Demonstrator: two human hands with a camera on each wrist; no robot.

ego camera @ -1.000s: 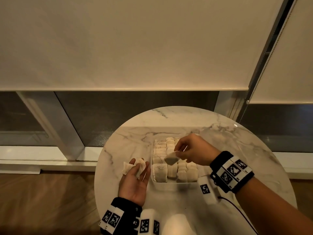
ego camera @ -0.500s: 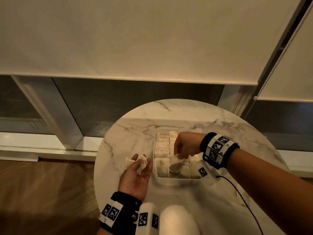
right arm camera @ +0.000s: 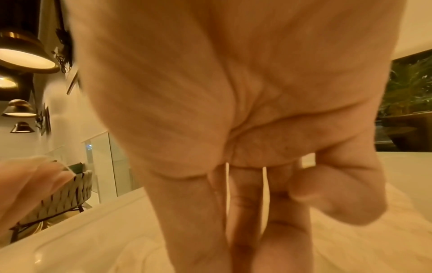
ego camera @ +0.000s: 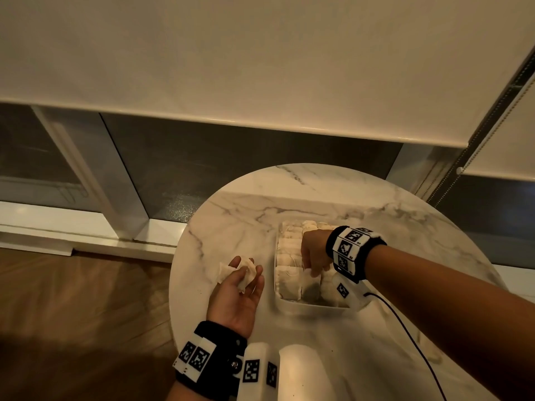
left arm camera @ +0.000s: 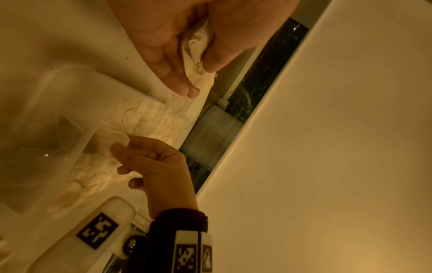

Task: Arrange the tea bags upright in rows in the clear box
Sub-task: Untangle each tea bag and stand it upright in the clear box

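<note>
A clear box (ego camera: 292, 306) stands on a round marble table (ego camera: 231, 215), with tea bags (ego camera: 289, 250) upright in rows inside. My right hand (ego camera: 312, 274) reaches down into the box's near middle. It pinches the top of one tea bag (ego camera: 310, 287) standing there. The left wrist view shows the same pinch by my right hand (left arm camera: 121, 146) on that tea bag's corner (left arm camera: 118, 136). My left hand (ego camera: 247, 267) lies palm up left of the box. Its thumb holds a few loose tea bags (ego camera: 224, 274) against the fingers. The right wrist view shows only blurred fingers.
A black cable (ego camera: 405, 328) runs from my right wrist band across the table's near right. The table edge curves just left of my left hand, with wooden floor (ego camera: 86, 314) below. A window frame and roller blind stand behind the table.
My right hand has come down from above the box, lowering the tea bag into the near middle row. My left hand has stayed with its loose tea bags.
</note>
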